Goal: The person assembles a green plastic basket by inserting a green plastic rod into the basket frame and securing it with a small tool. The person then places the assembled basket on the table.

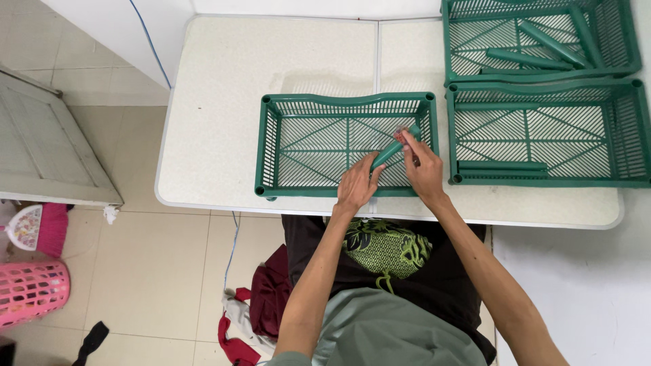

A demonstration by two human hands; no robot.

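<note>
A green slatted plastic tray [271, 146] sits on the white table [224, 102] right in front of me. Both my hands reach into its right half. My left hand [356, 184] and my right hand [424, 169] together grip a short green plastic tube [393, 149], held at a slant over the tray's floor. The left fingers hold its lower end and the right fingers pinch its upper end, where something small and red shows.
Two more green trays stand at the right: a near one [637, 135] holding one green tube [502, 165], a far one [627, 41] holding several tubes. A pink basket [30, 291] and cloths lie on the tiled floor at left.
</note>
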